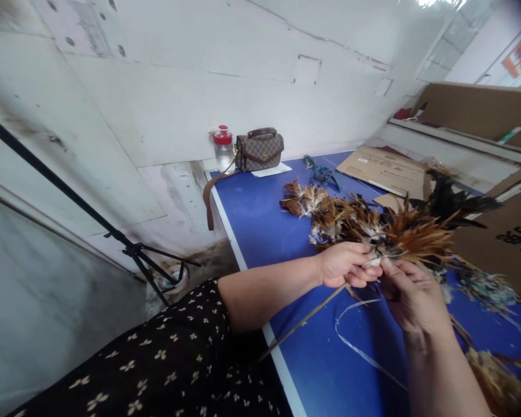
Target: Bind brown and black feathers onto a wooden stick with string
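Note:
My left hand (346,263) is closed around a thin stick (301,324) with a tuft of brown feathers (419,234) at its far end, like a feather duster. The stick slants down toward my lap. Close beside it, my right hand (417,292) pinches the white-wrapped base of the tuft between thumb and fingers. Black feathers (455,200) show just beyond the brown ones. A thin pale plastic strip (360,347) curls over the table below my hands. Bunches of brown feathers (330,211) with whitish bases lie behind my left hand.
The blue table (260,214) stands against a white wall. A handbag (260,152) and red-lidded bottle (223,149) sit at its far corner. Cardboard (386,169) lies at the back, more feathers (488,289) at right. A black tripod (134,249) stands left.

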`<state>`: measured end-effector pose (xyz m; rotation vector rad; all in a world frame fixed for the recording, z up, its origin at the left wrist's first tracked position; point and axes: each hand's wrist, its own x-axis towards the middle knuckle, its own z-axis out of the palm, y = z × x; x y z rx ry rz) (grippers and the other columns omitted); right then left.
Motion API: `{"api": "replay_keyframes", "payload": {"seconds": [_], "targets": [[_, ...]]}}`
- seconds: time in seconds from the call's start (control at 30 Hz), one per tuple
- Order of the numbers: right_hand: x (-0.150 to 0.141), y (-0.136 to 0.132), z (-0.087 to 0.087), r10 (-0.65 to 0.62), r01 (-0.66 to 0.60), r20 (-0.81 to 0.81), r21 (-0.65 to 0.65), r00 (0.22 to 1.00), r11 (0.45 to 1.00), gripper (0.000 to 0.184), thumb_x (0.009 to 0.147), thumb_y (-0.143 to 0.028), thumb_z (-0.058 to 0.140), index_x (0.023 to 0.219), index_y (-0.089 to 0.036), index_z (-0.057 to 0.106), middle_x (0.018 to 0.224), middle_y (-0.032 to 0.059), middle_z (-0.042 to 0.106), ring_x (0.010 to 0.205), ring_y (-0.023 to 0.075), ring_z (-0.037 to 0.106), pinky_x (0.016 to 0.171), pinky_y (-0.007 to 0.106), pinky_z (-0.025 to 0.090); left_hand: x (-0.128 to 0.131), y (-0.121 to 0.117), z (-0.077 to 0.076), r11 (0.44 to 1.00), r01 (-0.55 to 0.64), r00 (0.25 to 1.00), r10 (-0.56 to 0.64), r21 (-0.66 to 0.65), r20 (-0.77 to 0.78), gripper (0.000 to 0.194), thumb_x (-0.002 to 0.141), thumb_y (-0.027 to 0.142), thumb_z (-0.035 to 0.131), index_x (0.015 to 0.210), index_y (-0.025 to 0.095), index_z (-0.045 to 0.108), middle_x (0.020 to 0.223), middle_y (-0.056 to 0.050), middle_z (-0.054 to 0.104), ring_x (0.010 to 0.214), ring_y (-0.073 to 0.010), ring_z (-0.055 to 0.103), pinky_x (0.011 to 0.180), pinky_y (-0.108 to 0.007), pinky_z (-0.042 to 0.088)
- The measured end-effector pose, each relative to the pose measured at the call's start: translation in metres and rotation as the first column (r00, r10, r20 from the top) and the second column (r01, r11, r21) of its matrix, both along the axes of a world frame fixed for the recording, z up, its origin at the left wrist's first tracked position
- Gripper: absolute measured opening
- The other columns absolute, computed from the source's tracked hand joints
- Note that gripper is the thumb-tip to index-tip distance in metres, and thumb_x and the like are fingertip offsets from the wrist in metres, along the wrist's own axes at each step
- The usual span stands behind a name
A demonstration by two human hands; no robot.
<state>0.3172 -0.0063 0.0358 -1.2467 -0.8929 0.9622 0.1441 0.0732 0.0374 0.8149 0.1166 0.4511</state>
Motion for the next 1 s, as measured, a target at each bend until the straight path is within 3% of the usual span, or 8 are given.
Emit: {"api": "replay_keyframes", "payload": {"seconds": [0.17, 0.27, 0.4, 0.53, 0.63, 0.83, 1.0], "targets": [[-0.007, 0.003, -0.006, -0.023, 0.025, -0.061, 0.023, 0.998, 0.999, 0.058, 0.058, -0.057, 0.116, 0.068, -0.022, 0.071, 0.055, -0.0063, 0.047, 0.048, 0.0074, 0.033, 0.045, 0.024, 0.025, 0.004, -0.001, 0.000, 0.997, -0.078, 0.995, 0.077, -0.017, -0.061, 0.019, 0.096, 0.028, 0.079, 0.097, 0.017, 0.063, 0.077, 0.002, 0.055, 0.049, -0.0030, 0.026, 0.045, -0.014, 0.019], [-0.009, 0.007, -0.013, -0.054, 0.056, -0.051, 0.045, 0.997, 0.997, 0.059, 0.062, -0.059, 0.115, 0.070, -0.022, 0.069, 0.056, -0.0068, 0.048, 0.047, 0.0071, 0.034, 0.044, 0.024, 0.025, 0.009, -0.004, 0.000, 0.980, -0.198, 0.970, 0.198, 0.014, -0.139, 0.031, 0.099, 0.037, 0.083, 0.094, 0.018, 0.060, 0.080, 0.000, 0.062, 0.050, -0.0032, 0.037, 0.046, -0.015, 0.025], [-0.008, 0.010, -0.019, -0.120, 0.122, -0.041, 0.057, 0.992, 0.991, 0.061, 0.061, -0.058, 0.115, 0.067, -0.022, 0.066, 0.053, -0.0097, 0.039, 0.045, 0.0071, 0.032, 0.042, 0.024, 0.025, 0.016, -0.010, -0.007, 0.902, -0.388, 0.896, 0.417, 0.187, -0.152, 0.046, 0.089, 0.047, 0.097, 0.097, 0.020, 0.060, 0.069, 0.008, 0.055, 0.050, -0.0069, 0.047, 0.048, -0.019, 0.036], [-0.012, 0.011, -0.019, -0.145, 0.148, -0.045, 0.057, 0.988, 0.987, 0.061, 0.058, -0.057, 0.115, 0.064, -0.023, 0.065, 0.053, -0.0086, 0.043, 0.045, 0.0073, 0.032, 0.041, 0.024, 0.025, 0.022, -0.010, -0.018, 0.824, -0.456, 0.812, 0.540, 0.336, -0.222, 0.033, 0.096, 0.039, 0.090, 0.099, 0.021, 0.062, 0.060, 0.009, 0.055, 0.047, -0.0084, 0.048, 0.049, -0.019, 0.036], [-0.015, 0.012, -0.019, -0.140, 0.142, -0.030, 0.064, 0.990, 0.988, 0.057, 0.061, -0.058, 0.114, 0.069, -0.021, 0.071, 0.054, -0.0069, 0.048, 0.045, 0.0070, 0.032, 0.041, 0.024, 0.023, 0.023, -0.009, -0.019, 0.813, -0.461, 0.778, 0.563, 0.355, -0.279, 0.022, 0.103, 0.028, 0.079, 0.091, 0.019, 0.062, 0.061, 0.008, 0.055, 0.048, -0.0065, 0.047, 0.050, -0.018, 0.034], [-0.011, 0.015, -0.019, -0.155, 0.156, -0.019, 0.037, 0.988, 0.987, 0.060, 0.059, -0.058, 0.115, 0.091, -0.019, 0.083, 0.063, -0.0028, 0.064, 0.045, 0.0079, 0.038, 0.040, 0.024, 0.025, 0.016, -0.012, -0.003, 0.826, -0.464, 0.769, 0.555, 0.321, -0.316, 0.030, 0.106, 0.021, 0.071, 0.078, 0.018, 0.061, 0.063, 0.006, 0.056, 0.044, -0.0045, 0.043, 0.045, -0.019, 0.030], [-0.011, 0.014, -0.015, -0.142, 0.147, -0.076, 0.073, 0.987, 0.986, 0.061, 0.055, -0.054, 0.118, 0.086, -0.020, 0.078, 0.061, -0.0053, 0.062, 0.045, 0.0064, 0.038, 0.041, 0.022, 0.026, 0.013, -0.013, 0.004, 0.884, -0.455, 0.844, 0.467, 0.109, -0.263, 0.028, 0.101, 0.017, 0.075, 0.077, 0.016, 0.062, 0.070, 0.002, 0.061, 0.046, -0.0043, 0.042, 0.043, -0.019, 0.028]]}}
